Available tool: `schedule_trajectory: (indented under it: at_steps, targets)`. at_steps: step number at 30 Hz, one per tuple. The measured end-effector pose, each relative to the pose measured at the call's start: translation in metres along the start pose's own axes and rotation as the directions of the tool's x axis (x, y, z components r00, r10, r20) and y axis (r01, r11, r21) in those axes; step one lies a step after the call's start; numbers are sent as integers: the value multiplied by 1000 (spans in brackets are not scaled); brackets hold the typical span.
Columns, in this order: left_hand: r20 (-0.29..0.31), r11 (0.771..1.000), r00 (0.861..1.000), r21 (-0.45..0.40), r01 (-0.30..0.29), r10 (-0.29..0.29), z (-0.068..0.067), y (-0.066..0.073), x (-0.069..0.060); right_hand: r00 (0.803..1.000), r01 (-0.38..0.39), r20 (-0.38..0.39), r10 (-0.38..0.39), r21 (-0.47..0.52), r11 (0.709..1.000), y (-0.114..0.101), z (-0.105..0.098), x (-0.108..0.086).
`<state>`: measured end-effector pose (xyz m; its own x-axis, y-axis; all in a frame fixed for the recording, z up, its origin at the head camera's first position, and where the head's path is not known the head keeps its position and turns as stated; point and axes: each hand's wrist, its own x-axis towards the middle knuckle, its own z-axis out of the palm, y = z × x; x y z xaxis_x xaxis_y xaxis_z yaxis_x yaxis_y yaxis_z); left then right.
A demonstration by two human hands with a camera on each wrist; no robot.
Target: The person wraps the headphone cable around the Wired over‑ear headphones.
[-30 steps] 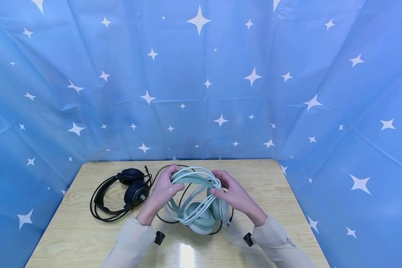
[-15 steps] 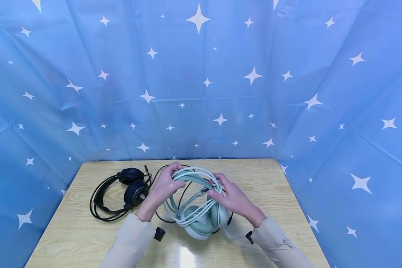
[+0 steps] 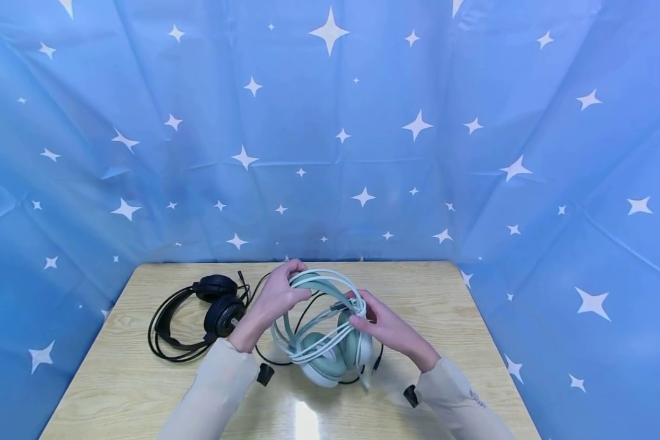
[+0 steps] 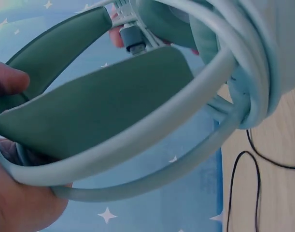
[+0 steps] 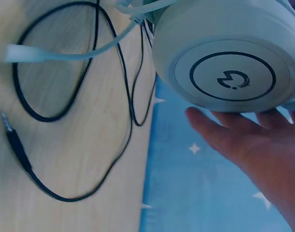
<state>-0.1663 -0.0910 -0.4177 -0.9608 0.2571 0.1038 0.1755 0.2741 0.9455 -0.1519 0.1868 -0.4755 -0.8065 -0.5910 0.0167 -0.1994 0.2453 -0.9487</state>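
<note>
A pale green and white headset (image 3: 330,366) is held tilted above the table, its ear cups at the lower end. Several loops of its pale cable (image 4: 137,140) run around the headband (image 4: 104,96). My left hand (image 3: 277,300) grips the top of the headband together with the cable loops. On the other side, my right hand (image 3: 389,325) holds the cable bundle by the right ear cup; in the right wrist view its fingers lie behind that white cup (image 5: 234,75). A dark USB plug (image 4: 133,38) sticks out between the loops. A pale stalk (image 5: 65,56) with a thicker tip extends from the headset.
A black headset (image 3: 220,318) with a thin microphone lies at the left of the wooden table (image 3: 115,391). Its black cable (image 5: 125,96) passes beneath the pale headset and ends in a jack plug (image 5: 17,147). A blue star-patterned curtain (image 3: 308,122) surrounds the table.
The left hand has moved slightly up and right with the headband. The dark USB plug, hidden a second ago, shows among the loops. The ear cups have shifted slightly; the black headset has stayed put.
</note>
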Motion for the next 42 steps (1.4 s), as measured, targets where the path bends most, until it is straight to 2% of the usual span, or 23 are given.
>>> schedule_trajectory:
  at_steps: [5,8,11,13,15,16,18,21,23,25,27,29,32,34,36,42]
  targets:
    - [56,992,998,120,-24,17,0,1,12,997,-2,-81,1,-16,1000,5,5,-4]
    - [120,974,993,223,-35,9,-2,0,17,989,-27,-145,24,-23,999,3,10,-6]
    - [197,949,980,311,-40,-23,-5,-2,18,984,-52,-171,47,-24,998,2,14,-7]
    - [248,948,968,316,-37,-45,-9,-2,17,984,-61,-166,59,-8,998,2,16,-9]
    - [275,965,959,261,-11,-63,-11,-6,14,983,-77,-169,78,7,997,4,17,-10]
    - [275,975,959,222,2,-65,-12,-9,13,979,-91,-180,93,17,996,5,17,-11]
    - [238,993,970,119,29,-56,-12,-16,8,969,-110,-215,119,51,993,7,15,-13]
    - [104,999,994,-11,31,-29,-7,-31,0,945,-135,-288,154,83,987,9,11,-16]
    - [20,997,1000,-75,23,-21,-1,-40,-7,928,-142,-330,172,111,984,9,8,-17]
    - [-19,991,999,-132,36,-39,6,-50,-14,915,-156,-353,194,134,979,10,5,-18]
    - [-24,979,997,-192,64,-70,15,-59,-20,904,-168,-366,221,172,971,10,3,-19]
    - [4,964,995,-248,97,-99,23,-67,-27,894,-174,-375,243,209,962,10,1,-20]
    - [48,945,992,-302,130,-121,32,-76,-35,870,-184,-402,284,270,945,11,-1,-22]
    - [62,941,990,-308,141,-128,34,-80,-40,853,-192,-420,311,301,934,12,-4,-24]
    - [50,943,989,-298,147,-138,34,-83,-45,836,-200,-431,340,339,919,13,-9,-26]
    - [-23,950,982,-258,176,-188,24,-93,-57,810,-208,-430,398,423,882,23,-30,-35]
